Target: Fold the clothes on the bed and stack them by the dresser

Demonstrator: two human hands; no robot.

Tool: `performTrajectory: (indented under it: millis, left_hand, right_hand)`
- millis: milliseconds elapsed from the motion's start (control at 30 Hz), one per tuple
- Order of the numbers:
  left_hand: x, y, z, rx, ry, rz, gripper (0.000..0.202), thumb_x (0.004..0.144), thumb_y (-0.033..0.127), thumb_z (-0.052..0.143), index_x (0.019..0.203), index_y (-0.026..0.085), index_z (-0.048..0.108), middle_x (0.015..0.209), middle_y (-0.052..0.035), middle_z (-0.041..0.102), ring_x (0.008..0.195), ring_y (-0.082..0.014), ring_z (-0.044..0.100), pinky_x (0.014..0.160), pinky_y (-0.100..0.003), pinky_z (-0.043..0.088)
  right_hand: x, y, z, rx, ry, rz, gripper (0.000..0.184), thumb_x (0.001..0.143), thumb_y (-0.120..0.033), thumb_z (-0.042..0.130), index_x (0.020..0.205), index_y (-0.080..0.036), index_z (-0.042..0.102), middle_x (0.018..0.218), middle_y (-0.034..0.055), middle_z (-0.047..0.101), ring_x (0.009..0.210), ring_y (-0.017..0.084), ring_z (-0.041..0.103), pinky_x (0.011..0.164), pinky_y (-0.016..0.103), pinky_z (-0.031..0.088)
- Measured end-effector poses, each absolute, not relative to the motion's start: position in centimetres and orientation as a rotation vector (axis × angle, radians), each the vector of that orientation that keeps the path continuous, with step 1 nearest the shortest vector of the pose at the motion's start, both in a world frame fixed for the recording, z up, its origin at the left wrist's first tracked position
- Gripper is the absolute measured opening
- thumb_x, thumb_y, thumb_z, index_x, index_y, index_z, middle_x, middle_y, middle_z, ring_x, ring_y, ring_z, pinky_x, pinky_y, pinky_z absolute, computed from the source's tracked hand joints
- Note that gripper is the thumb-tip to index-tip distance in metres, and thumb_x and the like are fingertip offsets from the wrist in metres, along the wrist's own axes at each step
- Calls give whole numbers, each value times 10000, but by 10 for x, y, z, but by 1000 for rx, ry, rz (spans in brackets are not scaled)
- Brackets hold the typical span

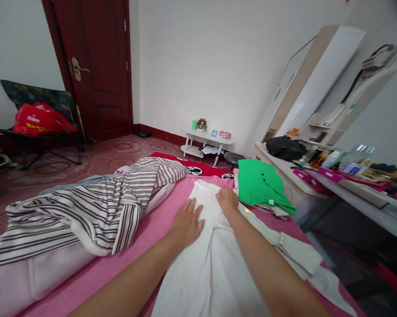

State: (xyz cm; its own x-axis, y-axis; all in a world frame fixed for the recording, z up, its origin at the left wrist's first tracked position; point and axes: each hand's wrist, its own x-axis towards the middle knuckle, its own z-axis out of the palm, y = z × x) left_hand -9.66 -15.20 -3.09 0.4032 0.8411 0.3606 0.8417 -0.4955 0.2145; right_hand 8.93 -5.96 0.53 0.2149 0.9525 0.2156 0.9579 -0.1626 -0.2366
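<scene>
Pressing flat and open, the left hand [185, 225] grips nothing atop the white garment [211, 264] mid-bed. The right hand [227, 200], at 1 o'clock, curls on it; whether it pinches cloth cannot be told. Uneven pressure could bunch the fabric toward the green shirt [261, 185] at 2 o'clock.

Our two bare arms and hands, seen from the head camera.
We log the left hand [185, 224] and right hand [227, 199] as uncovered. The left forearm [135, 273] and right forearm [261, 259] are bare right down to the bottom edge, so whatever we wear is out of view. Both wrists are bare. The left hand shows its back, four fingers [190, 206] and a thumb. The right hand shows only its back, its fingers mostly hidden. The wide lens stretches both forearms. Nails are too small to tell.
</scene>
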Motion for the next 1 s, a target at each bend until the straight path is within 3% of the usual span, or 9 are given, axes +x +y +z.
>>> performTrajectory:
  millis: [100, 233, 333, 400, 500, 633, 800, 900, 1000]
  left_hand:
    - [-96, -151, -31, -2625, -1585, -672, 521, 923, 420, 364, 1375, 171, 436, 1478, -149, 334, 1370, -284, 281, 1111, -451, 240]
    - [-95, -149, -34, -2623, -1582, -662, 521, 924, 429, 360, 1375, 180, 436, 1482, -142, 328, 1372, -286, 275, 1105, -451, 249]
    - [-95, -147, -35, -2626, -1570, -634, 524, 923, 432, 361, 1376, 179, 431, 1483, -143, 326, 1375, -281, 269, 1108, -441, 239]
    - [-96, -147, -35, -2639, -1556, -610, 526, 925, 437, 353, 1376, 178, 428, 1486, -141, 322, 1376, -277, 268, 1106, -442, 237]
    - [-97, -146, -36, -2657, -1535, -610, 524, 930, 439, 338, 1375, 179, 427, 1487, -138, 321, 1373, -274, 274, 1103, -445, 234]
    - [-98, -147, -36, -2661, -1542, -655, 515, 925, 441, 350, 1365, 189, 441, 1484, -133, 329, 1372, -281, 274, 1102, -451, 223]
    - [-97, -148, -36, -2666, -1572, -678, 510, 917, 432, 368, 1356, 186, 450, 1485, -129, 329, 1377, -287, 261, 1104, -448, 212]
    - [-96, -149, -35, -2663, -1573, -667, 513, 916, 430, 372, 1357, 181, 450, 1481, -131, 337, 1372, -289, 270, 1102, -450, 212]
    - [-96, -150, -33, -2663, -1566, -655, 515, 918, 431, 366, 1359, 180, 448, 1480, -134, 337, 1369, -291, 277, 1094, -459, 224]
  right_hand:
    - [89, -66, 6, -2136, -1806, -128, 164, 808, -269, 558, 914, -197, 659, 993, 103, 664, 979, 254, 584, 837, 365, 407]
    - [75, -80, 4, -1754, -1993, -322, 345, 893, -282, 444, 1214, -212, 549, 1322, 93, 513, 1245, 238, 405, 1038, 394, 270]
    - [67, -85, -5, -1733, -2233, -64, 455, 953, -382, 310, 1376, -244, 404, 1491, 51, 329, 1369, 213, 249, 1099, 428, 177]
    - [68, -85, -9, -1803, -2313, 199, 506, 945, -446, 318, 1413, -256, 348, 1530, 38, 247, 1399, 222, 191, 1105, 463, 162]
    - [82, -92, -8, -1720, -2267, 316, 502, 895, -411, 453, 1351, -202, 447, 1490, 79, 333, 1360, 229, 294, 1098, 425, 219]
    - [123, -142, 3, -1651, -2029, 94, 334, 793, -159, 499, 1103, -141, 622, 1160, 99, 627, 1096, 193, 554, 985, 316, 387]
    - [198, -234, 18, -1816, -1954, -344, 496, 640, -40, 470, 1103, -173, 592, 1186, 90, 576, 1137, 236, 497, 993, 390, 378]
    - [232, -270, 23, -2017, -1885, -532, 551, 620, -103, 557, 1160, -212, 570, 1274, 105, 509, 1175, 290, 460, 964, 431, 385]
    - [249, -283, 29, -2121, -1879, -440, 315, 681, -212, 591, 991, -217, 648, 1097, 93, 593, 1000, 251, 565, 834, 360, 447]
